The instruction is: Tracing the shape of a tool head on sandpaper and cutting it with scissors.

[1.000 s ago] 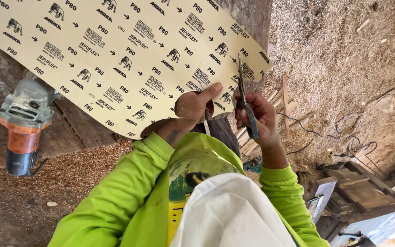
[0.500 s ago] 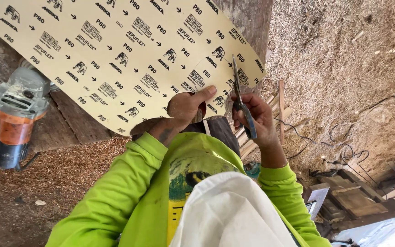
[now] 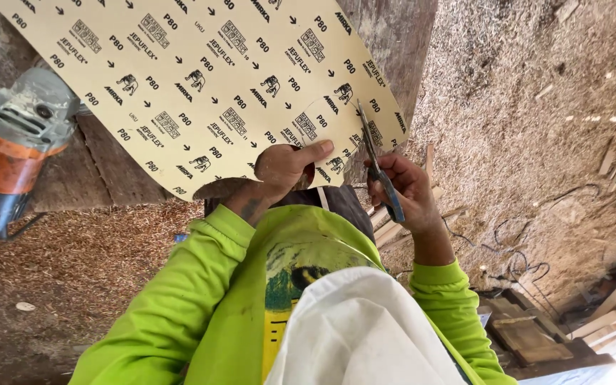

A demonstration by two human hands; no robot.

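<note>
The sandpaper sheet (image 3: 201, 85), cream-backed with rows of dark print, now fills more of the upper left frame. The left hand (image 3: 283, 167) pinches its lower edge. The right hand (image 3: 404, 189) grips scissors (image 3: 376, 160), blades biting higher into the sheet. An orange-grey angle grinder (image 3: 16, 142) lies far left.

**One head camera, looking steeply down**

Only one view is given, from the person's head, aimed almost straight down the chest at close range. The lime-green sleeves (image 3: 201, 285) fill the near bottom edge. Both hands work just beyond, mid-frame. Farther off lie a wooden bench at left and a sawdust-strewn floor (image 3: 536, 107) stretching right. No second view overlaps.
</note>
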